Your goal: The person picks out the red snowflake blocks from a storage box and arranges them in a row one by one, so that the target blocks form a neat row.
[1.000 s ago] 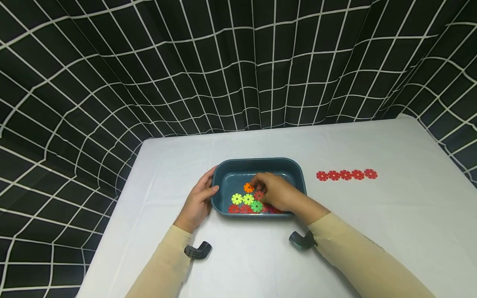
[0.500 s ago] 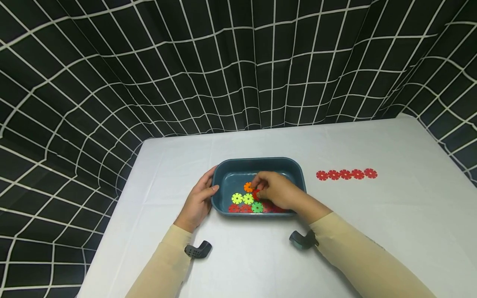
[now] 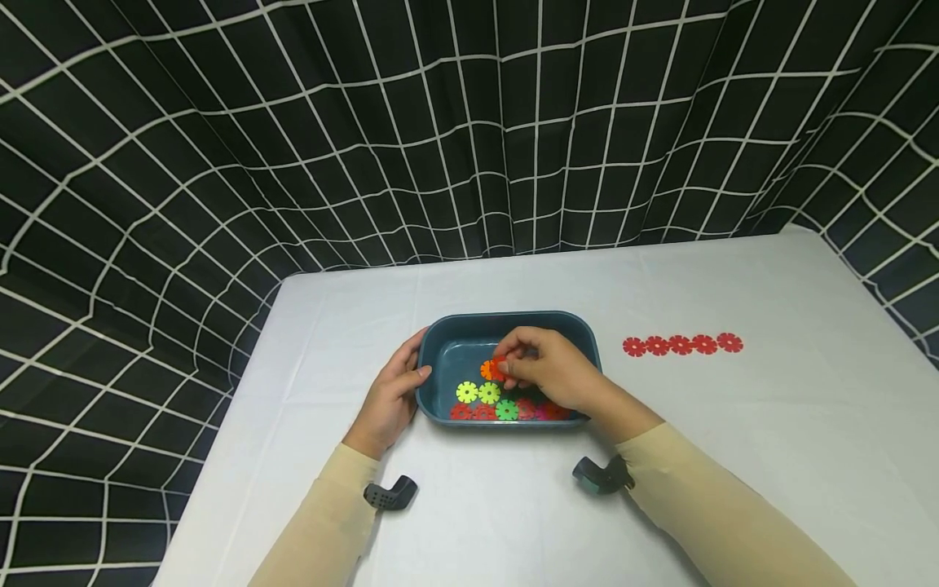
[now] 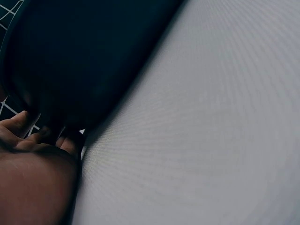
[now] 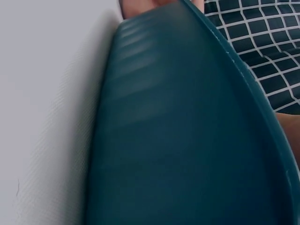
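My left hand [image 3: 387,403] grips the left end of a dark teal tub [image 3: 453,350], thumb over the rim and fingers along the outer wall. Inside the tub, my right hand [image 3: 553,371] pinches a red snowflake building disc [image 3: 502,367] between thumb and fingertips. It overlaps an orange disc [image 3: 486,371] in the head view. Lower in the tub lie yellow-green discs [image 3: 466,392], a green disc [image 3: 506,410] and several red discs [image 3: 460,412]. The right wrist view is filled mostly by the tub's outer wall [image 5: 178,131], which hides the right fingers.
To the right of the tub, several red discs [image 3: 681,345] lie in a straight row on the white tablecloth [image 3: 660,293]. A black curtain with a white grid [image 3: 469,122] hangs behind the table. Each wrist wears a dark camera [image 3: 392,493].
The red disc was drawn up from the pile by the right fingers and moved slightly away from the body, to beside the orange disc. The left hand and tub stay in place.
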`<act>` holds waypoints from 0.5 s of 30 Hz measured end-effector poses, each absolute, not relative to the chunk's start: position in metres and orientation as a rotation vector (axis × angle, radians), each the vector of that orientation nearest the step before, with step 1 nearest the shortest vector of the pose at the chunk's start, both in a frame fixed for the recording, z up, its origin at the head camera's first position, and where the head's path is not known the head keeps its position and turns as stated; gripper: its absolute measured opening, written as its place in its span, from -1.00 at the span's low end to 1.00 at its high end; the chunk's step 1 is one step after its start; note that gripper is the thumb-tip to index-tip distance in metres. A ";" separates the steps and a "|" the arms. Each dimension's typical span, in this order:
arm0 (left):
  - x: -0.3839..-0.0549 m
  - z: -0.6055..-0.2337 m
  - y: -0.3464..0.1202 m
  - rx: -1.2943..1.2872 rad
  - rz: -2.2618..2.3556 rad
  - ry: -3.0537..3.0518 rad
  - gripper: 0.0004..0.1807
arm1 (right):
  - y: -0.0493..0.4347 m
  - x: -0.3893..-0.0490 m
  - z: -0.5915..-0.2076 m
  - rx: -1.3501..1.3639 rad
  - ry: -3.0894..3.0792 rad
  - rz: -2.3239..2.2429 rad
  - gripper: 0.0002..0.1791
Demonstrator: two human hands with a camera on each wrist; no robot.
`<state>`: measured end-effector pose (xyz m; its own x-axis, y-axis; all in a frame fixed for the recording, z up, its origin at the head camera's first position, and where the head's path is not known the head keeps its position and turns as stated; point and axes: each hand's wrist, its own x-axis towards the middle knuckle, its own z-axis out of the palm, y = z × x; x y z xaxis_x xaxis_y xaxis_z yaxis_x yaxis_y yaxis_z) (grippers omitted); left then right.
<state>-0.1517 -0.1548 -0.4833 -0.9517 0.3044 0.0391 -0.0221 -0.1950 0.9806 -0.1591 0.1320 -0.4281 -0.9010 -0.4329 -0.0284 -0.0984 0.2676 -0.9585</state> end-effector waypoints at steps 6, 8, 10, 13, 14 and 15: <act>-0.153 -0.486 -0.156 0.341 2.257 1.829 -0.35 | 0.134 -0.156 -0.421 -0.506 2.205 -1.763 -0.83; -0.153 -0.486 -0.156 0.349 2.254 1.831 -0.35 | 0.135 -0.155 -0.417 -0.512 2.189 -1.783 -0.82; -0.153 -0.486 -0.156 0.357 2.255 1.829 -0.34 | 0.137 -0.154 -0.413 -0.520 2.182 -1.800 -0.80; -0.153 -0.487 -0.157 0.366 2.253 1.827 -0.34 | 0.143 -0.153 -0.407 -0.521 2.204 -1.806 -0.78; -0.153 -0.486 -0.157 0.366 2.254 1.824 -0.34 | 0.146 -0.152 -0.406 -0.520 2.211 -1.807 -0.77; -0.153 -0.486 -0.157 0.365 2.254 1.821 -0.34 | 0.149 -0.151 -0.404 -0.515 2.223 -1.805 -0.75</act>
<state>-0.1527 -0.1568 -0.4864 -0.9448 0.3230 0.0542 -0.0149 -0.2075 0.9781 -0.1510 0.1486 -0.4041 -0.9115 -0.4094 0.0409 -0.1241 0.1789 -0.9760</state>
